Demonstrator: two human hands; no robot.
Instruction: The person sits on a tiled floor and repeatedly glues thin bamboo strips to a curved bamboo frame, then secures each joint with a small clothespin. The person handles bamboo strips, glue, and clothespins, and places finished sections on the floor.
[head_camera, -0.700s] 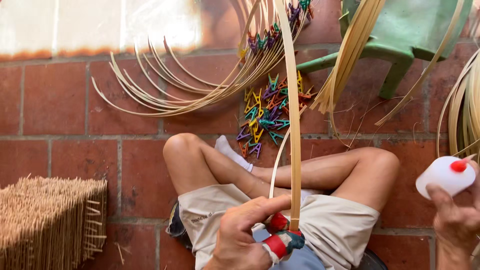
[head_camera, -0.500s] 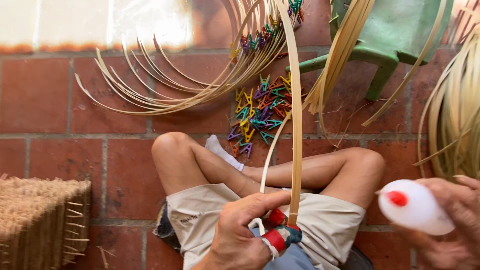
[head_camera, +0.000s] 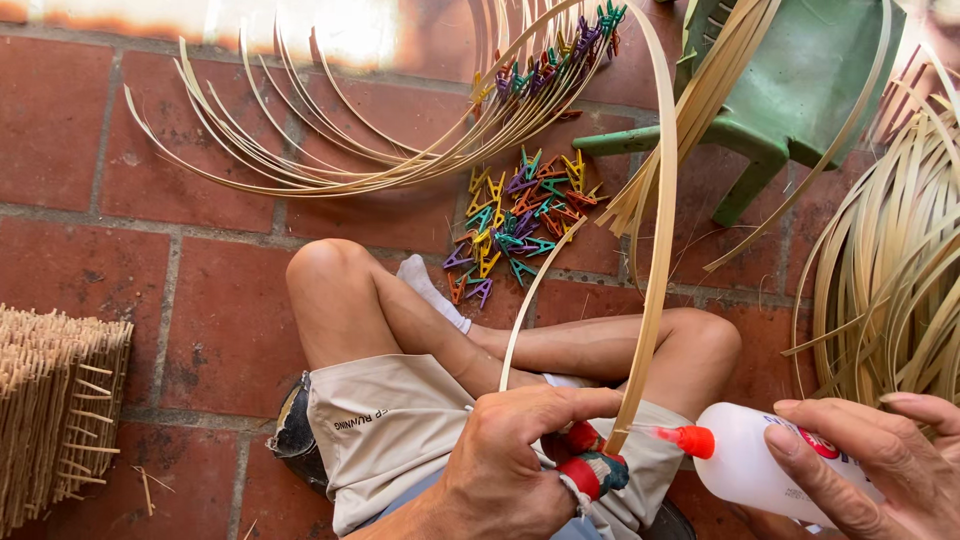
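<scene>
My left hand (head_camera: 520, 455) grips the lower end of a long bent bamboo strip (head_camera: 660, 240) that arcs up and away over my crossed legs. Two of its fingers wear red and patterned cloth wraps. My right hand (head_camera: 880, 465) holds a white glue bottle (head_camera: 755, 465) lying on its side. Its red nozzle (head_camera: 690, 440) points left, right next to the strip's end near my left fingers.
Several coloured plastic clips (head_camera: 515, 225) lie on the red brick floor beyond my knees. Curved bamboo strips (head_camera: 330, 160) fan out behind, some clipped together. A green plastic stool (head_camera: 790, 90) stands far right, coiled strips (head_camera: 895, 260) at right, a bundle of thin sticks (head_camera: 55, 410) at left.
My right hand has brought the glue bottle in from the right edge, turning its red nozzle leftward to the strip's end. My left hand keeps its grip on the strip.
</scene>
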